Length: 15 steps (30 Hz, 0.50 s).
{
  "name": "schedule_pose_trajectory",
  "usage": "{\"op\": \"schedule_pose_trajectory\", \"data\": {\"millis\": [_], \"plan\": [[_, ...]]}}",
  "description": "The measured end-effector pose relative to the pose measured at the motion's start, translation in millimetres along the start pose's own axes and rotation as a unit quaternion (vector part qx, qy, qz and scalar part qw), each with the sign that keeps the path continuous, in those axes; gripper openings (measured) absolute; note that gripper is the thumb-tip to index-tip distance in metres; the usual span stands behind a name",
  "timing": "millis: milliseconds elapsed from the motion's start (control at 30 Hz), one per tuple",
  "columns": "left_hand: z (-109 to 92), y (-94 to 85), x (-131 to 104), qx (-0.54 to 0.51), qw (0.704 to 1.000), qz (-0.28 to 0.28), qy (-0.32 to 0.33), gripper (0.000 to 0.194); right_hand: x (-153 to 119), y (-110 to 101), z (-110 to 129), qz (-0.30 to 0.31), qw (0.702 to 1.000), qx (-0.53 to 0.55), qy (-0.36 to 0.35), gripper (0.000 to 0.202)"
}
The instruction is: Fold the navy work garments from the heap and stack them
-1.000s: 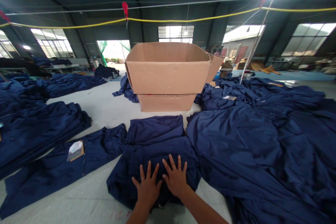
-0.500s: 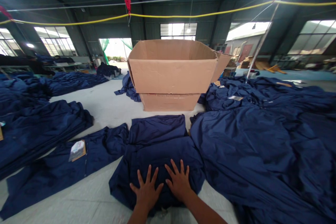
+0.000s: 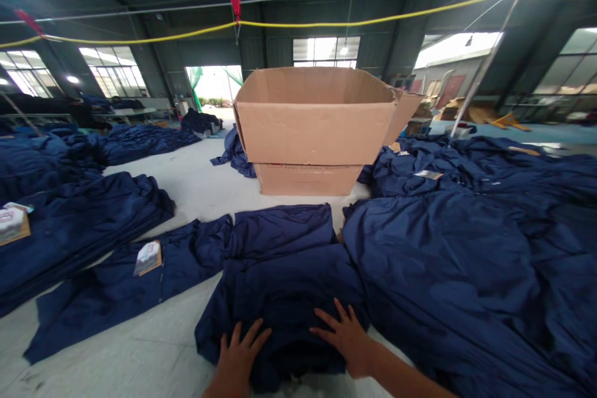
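Observation:
A folded navy blue garment (image 3: 289, 273) lies on the table right in front of me. On its near left part rests my left hand (image 3: 240, 351), fingers spread. My right hand (image 3: 345, 336) lies on the near right part with its fingers apart as well. Neither hand grips the cloth. Just beyond is another folded navy piece (image 3: 284, 227), partly under or against the near one; I cannot tell which. To the left stretches a flat navy garment (image 3: 107, 280) with a paper tag (image 3: 148, 257) on it.
A large open cardboard box (image 3: 317, 130) stands behind the folded cloth. A broad heap of navy garments (image 3: 466, 261) fills the right side. More stacked garments (image 3: 84, 224) lie at left on the pale table (image 3: 191, 165). A yellow cable (image 3: 373, 20) runs overhead.
My hands have moved apart and nearer to me, the left one leftward, the right one rightward. The near edge of the folded garment now sags darkly between them. The view has shifted slightly left.

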<state>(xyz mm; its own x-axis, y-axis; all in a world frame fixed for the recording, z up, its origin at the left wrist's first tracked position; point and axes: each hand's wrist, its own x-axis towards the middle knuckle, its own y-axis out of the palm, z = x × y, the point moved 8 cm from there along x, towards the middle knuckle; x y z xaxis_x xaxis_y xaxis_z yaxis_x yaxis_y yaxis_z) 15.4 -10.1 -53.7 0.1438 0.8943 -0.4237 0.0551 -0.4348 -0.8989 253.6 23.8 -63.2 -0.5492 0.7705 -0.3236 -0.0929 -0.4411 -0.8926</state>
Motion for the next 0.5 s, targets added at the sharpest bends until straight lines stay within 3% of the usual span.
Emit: {"op": "schedule_pose_trajectory", "data": {"millis": [133, 200, 367, 500], "plan": [[-4.5, -8.5, 23.7, 0.046, 0.995, -0.084, -0.008, 0.088, 20.8, -8.0, -16.1, -0.102, 0.993, -0.049, 0.012, 0.078], [-3.0, -12.9, 30.5, 0.046, 0.993, -0.108, -0.004, 0.082, 26.8, -14.6, -24.0, -0.139, 0.987, -0.080, 0.014, 0.073], [-2.6, -33.3, 29.5, -0.054, 0.994, -0.099, 0.005, 0.060, 30.0, -34.3, -36.6, -0.124, 0.988, -0.070, 0.062, 0.058], [-8.1, -63.3, 9.9, -0.145, 0.986, -0.082, 0.006, 0.047, 15.1, -65.2, -28.8, -0.128, 0.990, 0.000, 0.057, 0.044]]}}
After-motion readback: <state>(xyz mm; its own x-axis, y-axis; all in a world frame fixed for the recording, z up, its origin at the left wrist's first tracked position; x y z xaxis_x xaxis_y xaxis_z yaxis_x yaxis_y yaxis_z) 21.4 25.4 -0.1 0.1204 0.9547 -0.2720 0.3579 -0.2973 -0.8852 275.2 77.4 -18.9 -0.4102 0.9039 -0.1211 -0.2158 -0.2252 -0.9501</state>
